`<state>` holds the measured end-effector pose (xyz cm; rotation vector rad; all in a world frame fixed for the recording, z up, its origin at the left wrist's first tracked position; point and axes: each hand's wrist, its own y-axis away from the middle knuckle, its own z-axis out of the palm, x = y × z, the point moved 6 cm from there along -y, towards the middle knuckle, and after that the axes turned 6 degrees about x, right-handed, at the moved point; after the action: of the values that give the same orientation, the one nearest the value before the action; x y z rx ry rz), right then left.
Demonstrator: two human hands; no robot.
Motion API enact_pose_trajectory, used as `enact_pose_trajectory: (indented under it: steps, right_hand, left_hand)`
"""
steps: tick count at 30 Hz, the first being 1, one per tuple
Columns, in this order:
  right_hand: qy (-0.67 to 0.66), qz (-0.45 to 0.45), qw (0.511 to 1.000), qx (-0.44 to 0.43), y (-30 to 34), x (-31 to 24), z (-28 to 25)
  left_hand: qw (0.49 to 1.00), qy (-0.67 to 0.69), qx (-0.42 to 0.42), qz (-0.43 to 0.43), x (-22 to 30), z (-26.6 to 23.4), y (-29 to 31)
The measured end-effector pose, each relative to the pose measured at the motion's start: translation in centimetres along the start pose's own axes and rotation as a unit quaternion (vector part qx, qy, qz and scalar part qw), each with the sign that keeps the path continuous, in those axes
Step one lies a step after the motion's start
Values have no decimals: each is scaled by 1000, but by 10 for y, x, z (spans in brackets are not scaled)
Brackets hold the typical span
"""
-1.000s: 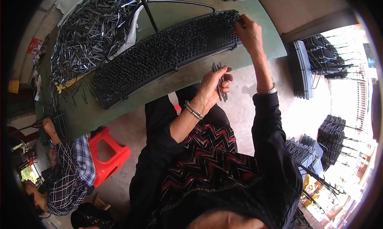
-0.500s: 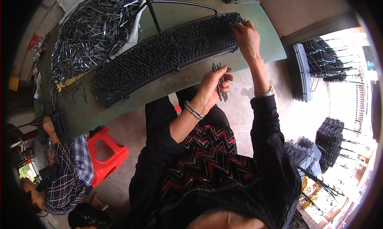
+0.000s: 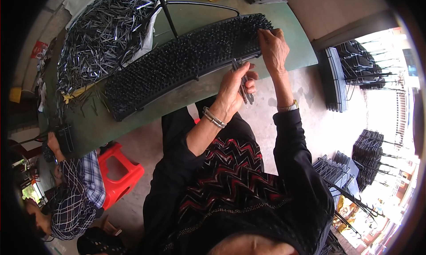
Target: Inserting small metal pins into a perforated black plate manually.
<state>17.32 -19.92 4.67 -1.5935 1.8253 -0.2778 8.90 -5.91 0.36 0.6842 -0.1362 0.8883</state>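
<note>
Since only the head view is given, everything below is read from it.

Left hand: the left hand (image 3: 234,88) is closed round a small bundle of thin dark metal pins (image 3: 244,85), held just off the table edge.
Right hand: the right hand (image 3: 273,48) is pinched narrow, fingertips pressed on the end of the long black curved bristled strip (image 3: 186,61); whether a pin is pinched cannot be told.
Strip: laid on the green table (image 3: 293,41), beyond both hands.
Loose stock: a heap of grey metal pins (image 3: 104,35) is seen far to the left hand's side.
Risk: pins could be dropped from the bundle if the grip loosens.
Risk: fingertips could be pricked by the dense spikes.
</note>
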Motion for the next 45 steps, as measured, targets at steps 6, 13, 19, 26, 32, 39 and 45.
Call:
enact_pose_trajectory:
  steps: [6,13,19,26,32,39,45]
  right_hand:
    - [1,-21,1000,19,7,-7,-10]
    - [-642,373,669,-37,80,-33,-15]
    - [-639,532,555,-14,98,-62,-10]
    - [-652,531,542,6,128,-52,6]
    - [-636,475,595,-126,119,-57,-3]
    - [-531,312,757,-219,84,-32,-31]
    - [-457,258,796,-302,67,-31,-49]
  left_hand:
    - [1000,-2,4,14,3,0,-2]
    - [986,26,4,164,42,31,-5]
    - [977,-75,8,199,23,28,-15]
    - [975,-105,16,196,9,12,-5]
    - [973,-117,52,192,16,-9,0]
    - [982,-183,14,37,7,-12,18]
    - [978,-207,17,29,3,-11,21]
